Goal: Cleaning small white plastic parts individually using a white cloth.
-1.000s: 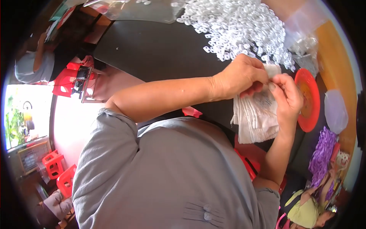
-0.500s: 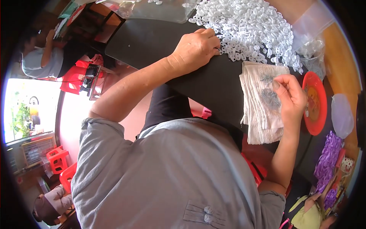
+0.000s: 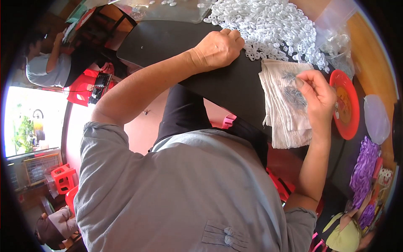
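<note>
My left hand [image 3: 221, 48] is closed at the near-left edge of a heap of small white oval pieces with holes [image 3: 268, 25]; whatever its fingers hold is hidden. Over a folded cream towel [image 3: 279, 113], my right hand [image 3: 319, 90] is curled with thumb and forefinger pinched together. Too small to make out is anything in that pinch. Two tufts of thin, dark wire-like bits [image 3: 295, 96] lie on the towel beside the right fingertips. Just right of this hand sits a red round plate [image 3: 346, 105] with small bits in it.
Clear plastic bags [image 3: 338, 50] lie beyond the plate. A transparent tray [image 3: 168, 10] stands at the far left of the black table [image 3: 163, 40]. Purple bundles [image 3: 363, 172] are at the right. Another person [image 3: 50, 67] sits at the far left, near red stools [image 3: 64, 178].
My left hand has drawn slightly back from the heap, its fingers curled in more. The right hand stays pinched over the towel. The whole view has shifted a little.
</note>
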Action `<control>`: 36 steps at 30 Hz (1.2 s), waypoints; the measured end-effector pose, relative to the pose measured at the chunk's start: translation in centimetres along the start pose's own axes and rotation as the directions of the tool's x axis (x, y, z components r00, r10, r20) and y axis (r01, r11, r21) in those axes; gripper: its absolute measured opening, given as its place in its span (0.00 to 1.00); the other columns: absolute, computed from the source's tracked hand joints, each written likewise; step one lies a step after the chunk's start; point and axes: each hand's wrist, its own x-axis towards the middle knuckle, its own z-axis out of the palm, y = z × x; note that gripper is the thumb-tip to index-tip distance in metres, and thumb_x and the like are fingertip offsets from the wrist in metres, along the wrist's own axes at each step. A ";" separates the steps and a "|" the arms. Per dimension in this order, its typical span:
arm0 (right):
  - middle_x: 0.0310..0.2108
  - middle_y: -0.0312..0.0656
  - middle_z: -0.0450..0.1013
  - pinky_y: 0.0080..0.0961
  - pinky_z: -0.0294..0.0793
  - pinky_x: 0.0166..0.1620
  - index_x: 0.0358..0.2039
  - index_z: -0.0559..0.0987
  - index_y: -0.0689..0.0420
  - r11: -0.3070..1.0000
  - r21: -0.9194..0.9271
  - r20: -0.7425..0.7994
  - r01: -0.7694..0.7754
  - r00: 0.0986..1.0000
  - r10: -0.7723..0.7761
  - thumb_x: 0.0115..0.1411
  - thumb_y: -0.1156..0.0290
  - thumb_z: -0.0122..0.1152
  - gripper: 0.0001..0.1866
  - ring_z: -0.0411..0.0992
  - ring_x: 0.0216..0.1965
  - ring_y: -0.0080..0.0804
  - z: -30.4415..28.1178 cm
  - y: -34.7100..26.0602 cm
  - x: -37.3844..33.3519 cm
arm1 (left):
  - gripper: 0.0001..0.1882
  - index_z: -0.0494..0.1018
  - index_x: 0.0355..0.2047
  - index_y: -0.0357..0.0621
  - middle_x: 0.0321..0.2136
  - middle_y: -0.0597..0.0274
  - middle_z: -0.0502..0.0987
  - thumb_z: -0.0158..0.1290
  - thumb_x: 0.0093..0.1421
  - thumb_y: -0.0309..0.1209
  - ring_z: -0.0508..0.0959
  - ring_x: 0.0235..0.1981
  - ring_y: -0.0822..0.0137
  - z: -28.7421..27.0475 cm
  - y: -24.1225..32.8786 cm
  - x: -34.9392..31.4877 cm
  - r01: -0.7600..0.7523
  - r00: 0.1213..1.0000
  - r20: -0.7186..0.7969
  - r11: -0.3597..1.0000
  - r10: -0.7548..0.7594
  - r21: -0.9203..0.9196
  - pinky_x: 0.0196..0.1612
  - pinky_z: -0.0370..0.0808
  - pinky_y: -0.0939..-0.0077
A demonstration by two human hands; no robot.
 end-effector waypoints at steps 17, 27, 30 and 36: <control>0.28 0.36 0.74 0.15 0.63 0.29 0.36 0.76 0.61 0.789 0.561 -0.133 -0.251 0.913 0.385 0.62 0.73 0.56 0.05 0.71 0.28 0.21 0.3 -0.1 0.8 | 0.06 0.74 0.36 0.35 0.24 0.62 0.74 0.54 0.57 0.22 0.74 0.23 0.73 -2.5 10.7 7.5 0.130 0.858 -0.032 0.279 -0.512 -0.951 0.27 0.72 0.76; 0.30 0.37 0.74 0.16 0.65 0.30 0.36 0.76 0.62 0.714 0.652 -0.130 -0.255 0.890 0.437 0.62 0.76 0.56 0.04 0.71 0.30 0.21 0.2 0.4 0.9 | 0.05 0.74 0.34 0.36 0.27 0.62 0.77 0.56 0.56 0.20 0.75 0.24 0.74 -1.0 11.4 7.7 0.086 0.864 0.059 0.030 -0.500 -0.996 0.25 0.72 0.79; 0.30 0.37 0.75 0.16 0.65 0.29 0.36 0.76 0.62 0.724 0.643 -0.136 -0.249 0.893 0.428 0.61 0.76 0.56 0.04 0.71 0.29 0.21 0.6 0.3 0.8 | 0.05 0.74 0.33 0.35 0.27 0.61 0.79 0.57 0.55 0.21 0.75 0.24 0.76 -2.1 10.9 7.9 0.326 0.788 0.386 -0.206 -0.480 -0.923 0.24 0.72 0.80; 0.31 0.38 0.75 0.16 0.65 0.30 0.36 0.76 0.63 0.770 0.601 -0.166 -0.215 0.909 0.383 0.60 0.77 0.57 0.04 0.72 0.30 0.22 1.3 0.7 0.8 | 0.06 0.73 0.31 0.33 0.24 0.59 0.78 0.57 0.55 0.24 0.74 0.20 0.75 -2.6 10.0 7.6 0.386 0.735 0.548 -0.417 -0.400 -0.823 0.20 0.70 0.80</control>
